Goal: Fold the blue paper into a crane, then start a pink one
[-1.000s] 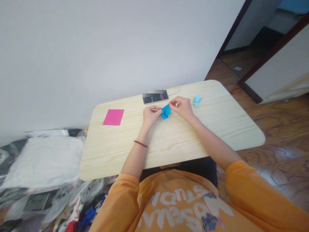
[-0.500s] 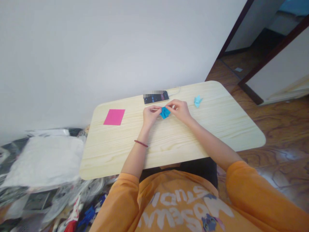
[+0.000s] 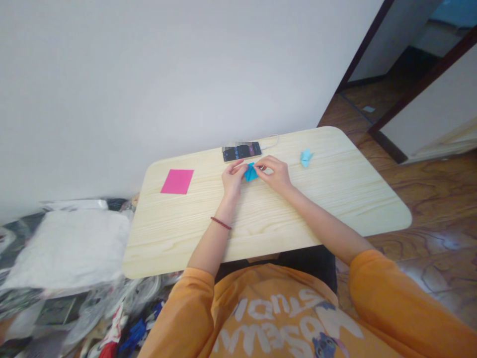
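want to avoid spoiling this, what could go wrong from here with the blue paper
The blue paper is small and held at its edges by the left hand and right hand, so a fold might slip or crease wrongly.
The phone lies just beyond the hands and could get bumped.
The light blue folded paper sits loose beside the right hand; a wide swing might knock it.

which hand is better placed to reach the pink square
Likely the left hand: it is nearer the pink square, while the right hand is on the far side of the blue paper. Both hands are at that paper, though.
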Demonstrator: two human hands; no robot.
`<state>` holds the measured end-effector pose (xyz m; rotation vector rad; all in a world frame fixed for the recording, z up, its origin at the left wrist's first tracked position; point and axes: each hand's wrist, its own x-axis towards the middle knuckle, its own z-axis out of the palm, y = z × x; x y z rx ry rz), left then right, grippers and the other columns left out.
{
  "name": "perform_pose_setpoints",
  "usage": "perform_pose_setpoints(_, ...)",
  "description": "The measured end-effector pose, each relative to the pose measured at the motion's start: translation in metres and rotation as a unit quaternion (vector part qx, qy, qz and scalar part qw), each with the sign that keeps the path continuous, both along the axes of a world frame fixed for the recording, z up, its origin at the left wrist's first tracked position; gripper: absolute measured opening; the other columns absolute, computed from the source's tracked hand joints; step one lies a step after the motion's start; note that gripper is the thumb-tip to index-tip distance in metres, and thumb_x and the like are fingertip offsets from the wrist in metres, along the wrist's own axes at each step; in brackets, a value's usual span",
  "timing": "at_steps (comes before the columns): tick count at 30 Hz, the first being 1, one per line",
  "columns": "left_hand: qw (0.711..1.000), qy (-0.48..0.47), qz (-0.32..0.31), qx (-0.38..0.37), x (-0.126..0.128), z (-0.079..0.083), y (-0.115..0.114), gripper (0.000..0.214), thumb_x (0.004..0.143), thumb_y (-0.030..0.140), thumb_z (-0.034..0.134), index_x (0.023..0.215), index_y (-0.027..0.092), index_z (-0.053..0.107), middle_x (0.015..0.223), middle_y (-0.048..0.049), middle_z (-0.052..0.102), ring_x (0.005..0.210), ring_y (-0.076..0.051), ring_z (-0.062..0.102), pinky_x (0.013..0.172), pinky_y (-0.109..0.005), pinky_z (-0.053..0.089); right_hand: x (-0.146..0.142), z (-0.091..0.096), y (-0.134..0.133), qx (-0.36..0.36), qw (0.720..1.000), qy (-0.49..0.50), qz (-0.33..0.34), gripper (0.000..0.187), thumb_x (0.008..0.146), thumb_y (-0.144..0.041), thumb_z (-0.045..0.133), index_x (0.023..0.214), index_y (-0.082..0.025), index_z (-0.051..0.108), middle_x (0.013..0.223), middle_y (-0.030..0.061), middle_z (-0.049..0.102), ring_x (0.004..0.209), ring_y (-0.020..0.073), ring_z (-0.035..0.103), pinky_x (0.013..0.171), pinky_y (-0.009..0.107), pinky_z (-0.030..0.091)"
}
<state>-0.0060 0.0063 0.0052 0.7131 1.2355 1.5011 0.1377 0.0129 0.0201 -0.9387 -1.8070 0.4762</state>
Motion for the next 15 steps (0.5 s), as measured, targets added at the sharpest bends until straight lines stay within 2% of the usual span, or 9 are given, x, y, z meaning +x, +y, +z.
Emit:
perform_pose_setpoints(4,0.999,-0.021,0.016,-0.025,0.004,0.0007,-0.0018,0.038,0.059,0.023,0.079,0.095,0.013,0.067,0.068,-0.002,0.069,0.063,-0.013,0.065,0.069,-0.028,0.051,-0.0022,-0.0028,-0.0012,0.005,1.0,-0.006,0.005,0.012,0.083,-0.026,0.058,0.08,-0.023,0.069,0.086,0.005,0.07,0.079,0.019,0.063,0.073,0.034,0.053)
perform_pose_setpoints(9,0.998,-0.055,0.015,0.004,0.0058,0.0039,-0.0038,0.041,0.056,0.023,0.08,0.093,0.015,0.066,0.074,-0.0013,0.071,0.068,-0.012,0.066,0.071,-0.026,0.051,-0.0028,-0.0058,-0.0022,0.02,1.0,-0.011,0.004,0.012,0.083,-0.023,0.058,0.087,-0.023,0.069,0.088,0.0048,0.072,0.079,0.0192,0.065,0.073,0.034,0.054)
perform_pose_setpoints(15,0.999,-0.003,0.032,0.008,0.0066,0.0028,-0.0051,0.04,0.056,0.028,0.081,0.091,0.016,0.066,0.074,-0.0012,0.071,0.071,-0.014,0.067,0.072,-0.026,0.051,-0.0045,-0.0066,-0.004,-0.001,1.0,-0.012,0.003,0.01,0.082,-0.024,0.059,0.09,-0.023,0.066,0.089,0.004,0.072,0.079,0.0186,0.065,0.073,0.034,0.054)
